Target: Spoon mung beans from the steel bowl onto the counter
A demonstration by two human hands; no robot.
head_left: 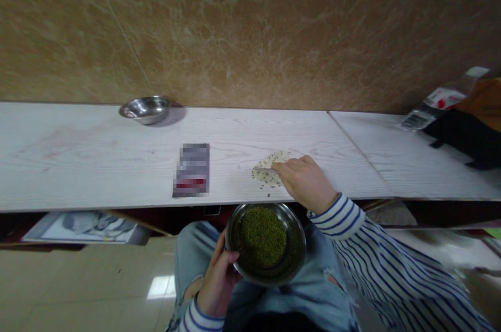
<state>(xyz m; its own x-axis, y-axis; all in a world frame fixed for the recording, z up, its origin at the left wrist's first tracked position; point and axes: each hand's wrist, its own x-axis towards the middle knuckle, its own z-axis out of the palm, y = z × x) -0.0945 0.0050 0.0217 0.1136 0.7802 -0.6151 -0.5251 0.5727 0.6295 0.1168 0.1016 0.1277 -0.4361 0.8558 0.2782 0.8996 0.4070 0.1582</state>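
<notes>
My left hand (222,280) grips the rim of a steel bowl (296,261), its thumb over the edge. Green beans (263,235), like mung beans, lie inside. The bowl is held over my lap, just below the table's front edge. On the table, my right hand (307,180) is closed in a pinch on a thin, flat piece (266,169) whose kind I cannot make out. It rests among a small spread of pale grains (276,158) mixed with darker bits. The hand covers part of this spread.
A second steel bowl (146,110) stands near the wall at left. A dark flat packet (191,170), blurred out, lies left of the grains. At the far right are a plastic bottle (438,102) and a black item (465,131). Below is an open drawer (136,235).
</notes>
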